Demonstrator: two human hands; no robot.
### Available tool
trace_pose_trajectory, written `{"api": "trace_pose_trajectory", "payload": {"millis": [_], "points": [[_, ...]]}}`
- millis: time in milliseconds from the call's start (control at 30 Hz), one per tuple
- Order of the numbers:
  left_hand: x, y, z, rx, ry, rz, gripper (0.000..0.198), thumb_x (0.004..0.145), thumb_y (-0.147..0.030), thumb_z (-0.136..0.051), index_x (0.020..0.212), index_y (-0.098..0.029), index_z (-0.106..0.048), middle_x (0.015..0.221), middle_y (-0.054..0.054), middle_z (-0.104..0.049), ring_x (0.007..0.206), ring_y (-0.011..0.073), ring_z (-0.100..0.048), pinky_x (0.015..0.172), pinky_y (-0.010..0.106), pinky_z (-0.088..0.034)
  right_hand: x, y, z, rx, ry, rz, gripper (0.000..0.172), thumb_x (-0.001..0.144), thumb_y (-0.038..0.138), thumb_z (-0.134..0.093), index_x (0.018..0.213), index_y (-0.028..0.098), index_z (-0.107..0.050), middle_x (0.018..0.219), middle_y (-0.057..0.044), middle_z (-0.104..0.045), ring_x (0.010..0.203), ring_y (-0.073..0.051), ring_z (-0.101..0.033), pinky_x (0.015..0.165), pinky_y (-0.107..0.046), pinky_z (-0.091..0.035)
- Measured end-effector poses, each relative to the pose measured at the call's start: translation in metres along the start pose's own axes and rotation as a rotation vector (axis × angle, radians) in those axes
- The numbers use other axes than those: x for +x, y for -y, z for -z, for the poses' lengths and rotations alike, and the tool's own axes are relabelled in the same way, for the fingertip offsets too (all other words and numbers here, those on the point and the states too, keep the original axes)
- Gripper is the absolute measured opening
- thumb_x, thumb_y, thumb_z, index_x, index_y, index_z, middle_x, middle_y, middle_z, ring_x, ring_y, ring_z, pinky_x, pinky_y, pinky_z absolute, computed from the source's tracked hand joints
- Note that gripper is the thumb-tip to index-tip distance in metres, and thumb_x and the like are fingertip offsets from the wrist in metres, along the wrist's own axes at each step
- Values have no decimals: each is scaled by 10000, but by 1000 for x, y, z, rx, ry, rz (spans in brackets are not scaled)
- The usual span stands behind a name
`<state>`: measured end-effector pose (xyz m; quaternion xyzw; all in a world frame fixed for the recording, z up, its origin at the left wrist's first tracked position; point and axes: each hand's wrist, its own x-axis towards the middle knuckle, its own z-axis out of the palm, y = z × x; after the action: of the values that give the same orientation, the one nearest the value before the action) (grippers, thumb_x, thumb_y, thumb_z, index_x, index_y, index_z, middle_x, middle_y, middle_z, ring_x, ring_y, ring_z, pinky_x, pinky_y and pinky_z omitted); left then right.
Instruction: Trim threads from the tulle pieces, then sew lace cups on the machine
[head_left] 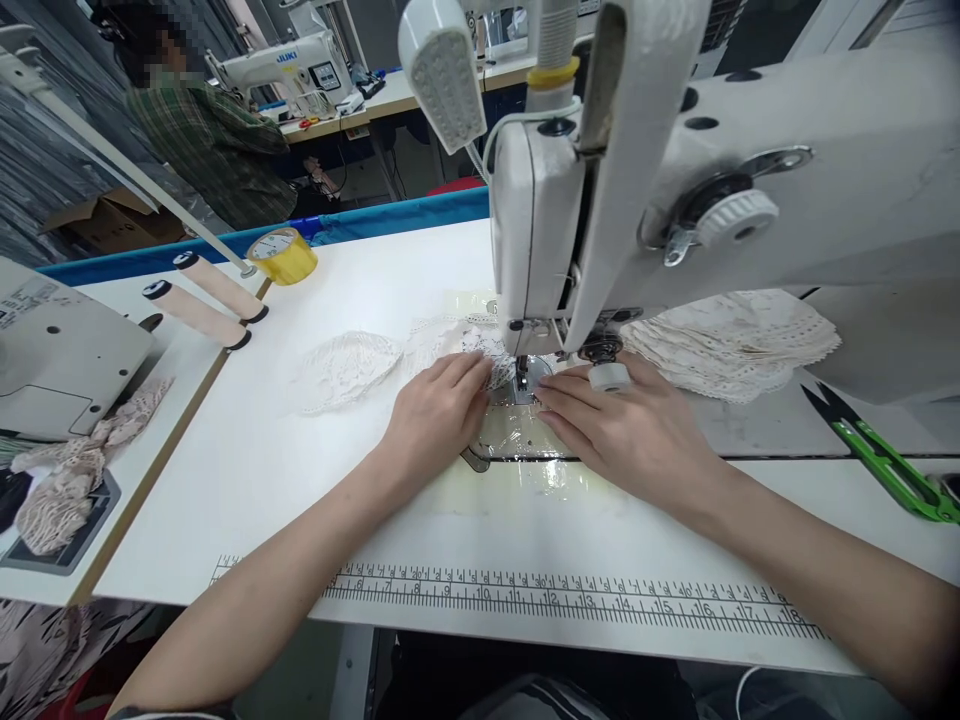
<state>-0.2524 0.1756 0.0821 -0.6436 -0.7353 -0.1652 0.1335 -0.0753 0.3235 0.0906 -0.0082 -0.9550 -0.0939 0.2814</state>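
A strip of off-white lace pieces runs from the left over the table to the sewing machine's presser foot. My left hand rests on the lace just left of the foot, fingers close together and laid over it, the thumb partly tucked beneath. To the right of the foot lies my right hand, its fingers stretched out and slightly apart, tips beside the needle plate. Part of that hand is behind the machine head's white knob. Any fabric under the right fingers is hidden.
A stack of lace pieces sits under the machine arm. Green-handled scissors lie at right. Thread cones and yellow tape stand at left. A printed ruler lines the front edge. Another person works behind.
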Motion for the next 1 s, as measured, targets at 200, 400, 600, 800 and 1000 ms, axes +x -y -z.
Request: {"api": "trace_pose_trajectory", "payload": {"millis": [200,400,600,800,1000], "points": [[1,10,32,80,224,126,231,981,-171,-428,954,-154,-656,1022,92,-725,915,240,-662,756,374,-522,0,5,0,225,1,-51,271,961,183,-508,1199,153,-632,1156,-82,-718,851,-198,-693,821,-375,-531],[-11,2,102,-452,689,98,206,979,-268,-472,867,-198,-631,775,-7,-654,699,147,-588,614,269,-397,27,37,18,951,356,-190,228,905,348,-599,1074,211,-668,1054,-67,-712,959,-221,-655,796,-362,-539],[-71,51,125,-999,729,394,172,850,-343,-695,841,-173,-671,788,4,-640,736,138,-569,705,250,-460,67,61,34,1447,655,-405,196,893,365,-604,814,216,-704,769,-5,-671,690,-124,-593,598,-236,-461],[-91,128,119,-1132,94,886,283,794,-449,-735,804,-179,-652,697,-16,-588,592,88,-528,539,187,-411,130,81,-3,1458,375,-498,213,890,363,-604,838,171,-678,689,-1,-611,616,-109,-574,556,-222,-492],[-53,179,78,-716,51,948,283,820,-460,-619,851,-184,-672,621,-29,-530,492,103,-479,452,209,-389,184,82,-72,1106,297,-545,199,913,280,-542,843,158,-684,769,-19,-647,488,-90,-555,450,-217,-459]]}}
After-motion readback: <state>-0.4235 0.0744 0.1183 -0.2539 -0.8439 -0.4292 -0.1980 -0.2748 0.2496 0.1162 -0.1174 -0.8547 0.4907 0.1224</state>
